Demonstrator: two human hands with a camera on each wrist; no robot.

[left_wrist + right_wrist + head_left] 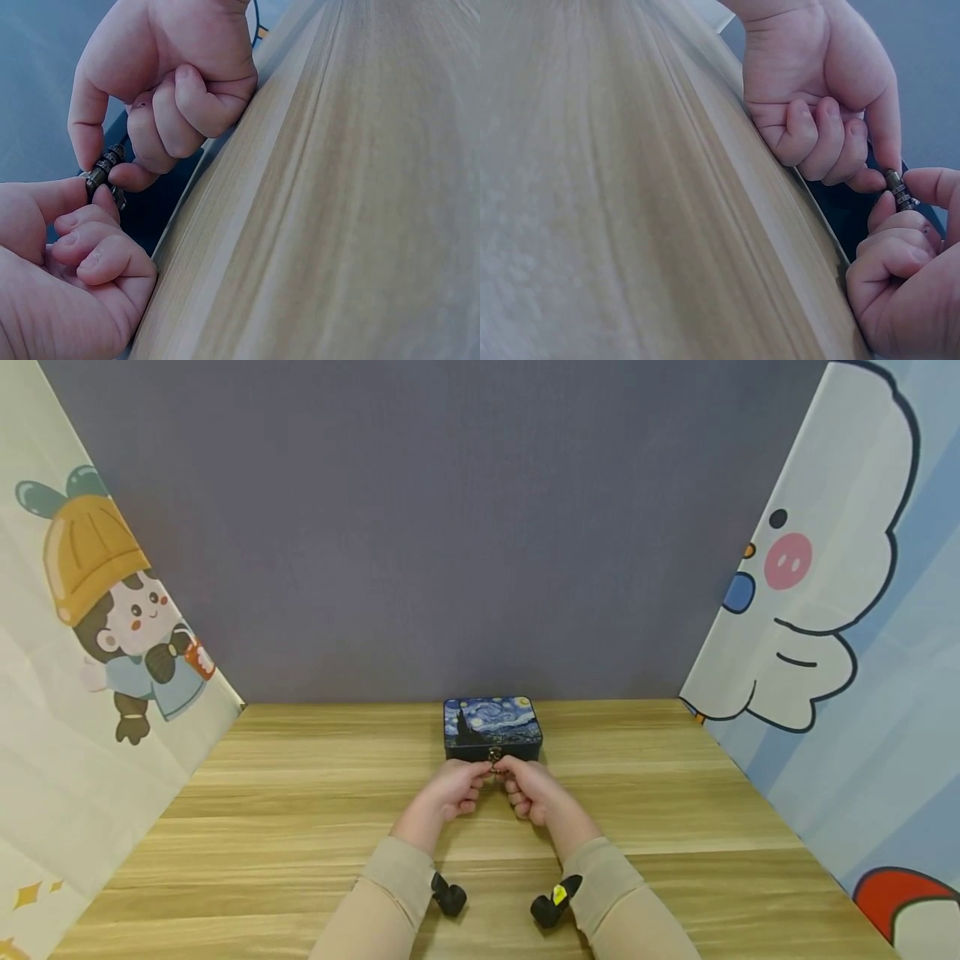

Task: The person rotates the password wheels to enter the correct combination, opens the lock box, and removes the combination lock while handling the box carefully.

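Note:
A dark box (491,722) with a swirling blue night-sky picture on its lid sits at the back of the table, lid down. At its front hangs a small bronze combination lock (900,192) with ridged number rings, below a metal clasp (495,753). My left hand (459,787) pinches one end of the lock between thumb and forefinger. From the other side, my right hand (531,789) pinches the opposite end. In the left wrist view the lock (103,168) lies between both hands' fingertips, and the remaining fingers of each hand are curled inward.
The wooden table (315,810) spreads around the box and under my forearms. A grey panel (465,527) rises directly behind the box. Printed cartoon sheets stand at the left (45,710) and right (885,760). Each sleeve cuff carries a small black camera (448,895).

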